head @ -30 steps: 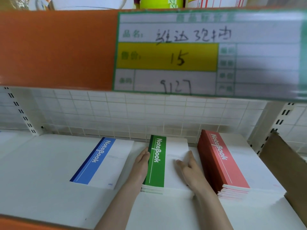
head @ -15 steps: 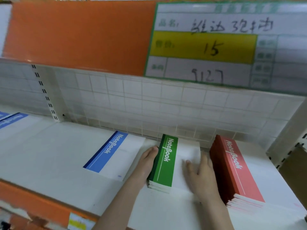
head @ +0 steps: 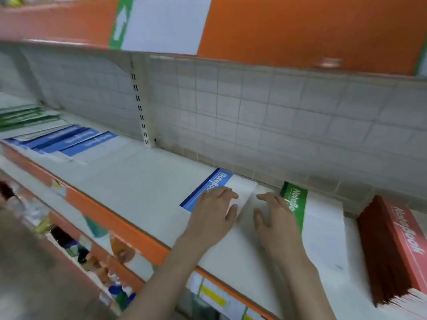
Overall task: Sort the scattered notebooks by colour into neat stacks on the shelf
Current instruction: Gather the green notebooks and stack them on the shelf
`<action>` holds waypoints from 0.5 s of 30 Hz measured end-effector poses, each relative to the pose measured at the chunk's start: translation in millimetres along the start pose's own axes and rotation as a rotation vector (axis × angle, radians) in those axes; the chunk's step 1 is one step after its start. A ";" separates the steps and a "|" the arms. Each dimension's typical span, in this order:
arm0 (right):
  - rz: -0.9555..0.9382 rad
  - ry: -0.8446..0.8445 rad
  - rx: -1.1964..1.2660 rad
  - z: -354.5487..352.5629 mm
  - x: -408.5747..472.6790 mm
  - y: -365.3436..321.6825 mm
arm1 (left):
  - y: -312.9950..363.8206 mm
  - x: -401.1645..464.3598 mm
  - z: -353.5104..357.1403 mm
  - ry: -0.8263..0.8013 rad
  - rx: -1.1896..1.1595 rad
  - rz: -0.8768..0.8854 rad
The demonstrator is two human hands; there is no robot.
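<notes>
My left hand (head: 211, 211) lies flat on the single blue notebook (head: 216, 190), fingers straight and pressing down on its white half, not curled round anything. I judge the flat palm is there to slide or square the book, since a thin book on a smooth shelf (head: 143, 188) moves more easily under a press than by a pinch. My right hand (head: 275, 218) sits just beside it, in the gap between the blue book and the green stack (head: 309, 218). Its fingers are spread and relaxed, holding nothing, with their outer side touching or nearly touching the green spine; blur keeps me from saying which.

The green stack lies flat near the back wall, and the red stack (head: 397, 248) stands to its right, clearly thicker, with its page edges facing me. These two look squared, so I take them as done. The blue book forms the start of a third pile in the same row, spine to the left like the others, which keeps the titles readable from the aisle.

Well apart to the left, loose blue notebooks (head: 71, 142) lie fanned and overlapping, with green notebooks (head: 20, 116) behind them. I judge those are the scattered ones yet to be sorted, and the blue ones belong under my left hand.
</notes>
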State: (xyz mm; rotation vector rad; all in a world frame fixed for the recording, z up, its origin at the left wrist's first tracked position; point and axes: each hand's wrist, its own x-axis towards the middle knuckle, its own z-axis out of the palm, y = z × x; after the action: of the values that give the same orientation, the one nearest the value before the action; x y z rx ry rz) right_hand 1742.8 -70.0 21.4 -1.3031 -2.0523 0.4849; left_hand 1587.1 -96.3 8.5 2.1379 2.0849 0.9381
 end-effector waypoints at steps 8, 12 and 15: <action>-0.070 -0.143 0.057 98.6 2.4 -98.5 | -114.8 -71.5 -89.7 0.044 0.202 -0.229; -0.188 -0.234 0.059 146.9 2.3 -159.4 | -163.4 -102.3 -135.5 0.019 0.300 -0.328; -0.245 -0.277 0.040 180.9 -2.2 -200.9 | -194.7 -130.2 -170.3 0.041 0.318 -0.402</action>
State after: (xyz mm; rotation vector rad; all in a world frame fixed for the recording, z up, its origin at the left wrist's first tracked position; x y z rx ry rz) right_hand 1485.9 -153.7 13.7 -0.9863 -2.3784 0.6178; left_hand 1348.2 -260.0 16.6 1.7045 2.6952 0.6444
